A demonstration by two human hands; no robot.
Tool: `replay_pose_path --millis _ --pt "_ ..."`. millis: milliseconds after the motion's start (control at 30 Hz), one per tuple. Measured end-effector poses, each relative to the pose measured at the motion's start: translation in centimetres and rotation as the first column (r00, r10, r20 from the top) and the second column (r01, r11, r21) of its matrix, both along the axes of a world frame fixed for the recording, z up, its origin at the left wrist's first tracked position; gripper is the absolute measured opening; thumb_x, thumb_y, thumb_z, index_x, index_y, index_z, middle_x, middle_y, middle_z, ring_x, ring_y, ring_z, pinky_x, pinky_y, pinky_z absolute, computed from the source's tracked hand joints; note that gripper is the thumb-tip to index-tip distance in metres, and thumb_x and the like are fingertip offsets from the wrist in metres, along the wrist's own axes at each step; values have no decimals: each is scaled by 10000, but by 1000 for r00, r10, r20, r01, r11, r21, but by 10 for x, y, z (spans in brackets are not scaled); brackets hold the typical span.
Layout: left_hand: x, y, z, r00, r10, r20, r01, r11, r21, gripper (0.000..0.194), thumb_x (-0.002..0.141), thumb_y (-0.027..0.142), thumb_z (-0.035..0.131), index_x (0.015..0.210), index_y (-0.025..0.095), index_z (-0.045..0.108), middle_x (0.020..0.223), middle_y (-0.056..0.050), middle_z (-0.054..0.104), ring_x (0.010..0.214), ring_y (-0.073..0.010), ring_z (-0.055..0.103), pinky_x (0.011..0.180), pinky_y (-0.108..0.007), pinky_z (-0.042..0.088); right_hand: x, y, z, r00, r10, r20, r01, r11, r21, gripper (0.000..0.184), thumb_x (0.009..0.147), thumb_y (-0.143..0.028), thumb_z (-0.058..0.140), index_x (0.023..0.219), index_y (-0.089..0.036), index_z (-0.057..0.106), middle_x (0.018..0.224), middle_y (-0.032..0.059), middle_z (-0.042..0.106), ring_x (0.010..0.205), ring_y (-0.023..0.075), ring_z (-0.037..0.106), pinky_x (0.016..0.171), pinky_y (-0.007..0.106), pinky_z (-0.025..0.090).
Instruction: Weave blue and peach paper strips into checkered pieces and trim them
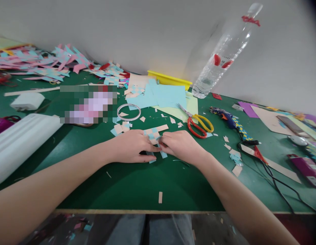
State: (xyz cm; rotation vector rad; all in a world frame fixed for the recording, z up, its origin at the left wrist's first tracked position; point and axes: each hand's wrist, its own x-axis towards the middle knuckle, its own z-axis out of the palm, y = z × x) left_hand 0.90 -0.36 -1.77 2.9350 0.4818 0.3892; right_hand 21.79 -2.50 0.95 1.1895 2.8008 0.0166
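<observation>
A small piece of woven paper strips [155, 135], pale pink and light blue, lies on the green table between my hands. My left hand [131, 146] rests on its left side, fingers closed on the weave and thumb reaching beneath. Against its right edge, my right hand [182, 146] is closed in a pinch on a strip. The fingertips nearly meet, and the exact grip is partly hidden. Red-and-yellow-handled scissors [196, 124] lie just beyond my right hand. A roll of tape [129, 112] lies beyond my left hand, with paper scraps [119, 128] around it.
A plastic bottle [224, 54] stands at the back by a yellow tray [170, 81] and blue paper sheets [163, 95]. A glue gun [229, 120] with black cables [278, 185] is at right. Woven paper pieces [43, 64] pile up at left, behind a white adapter [27, 101].
</observation>
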Motion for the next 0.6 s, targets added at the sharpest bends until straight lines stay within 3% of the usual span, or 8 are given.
replay_pose_path --millis 133,600 --pt "1 1 1 997 -28 -70 28 1000 -10 289 930 347 514 1152 235 660 996 -26 739 828 -185 667 695 -314 420 1 2 -3 999 -24 -39 23 999 -26 198 919 -226 475 858 -132 638 854 42 660 713 137 577 552 273 282" --pt "-1 2 -4 999 -9 -42 7 999 -47 298 932 378 505 1173 267 642 1068 -20 724 855 -195 676 713 -322 407 14 12 -10 944 -79 -321 1 972 -234 112 894 -250 513 843 -170 574 775 1 594 646 101 479 570 226 313"
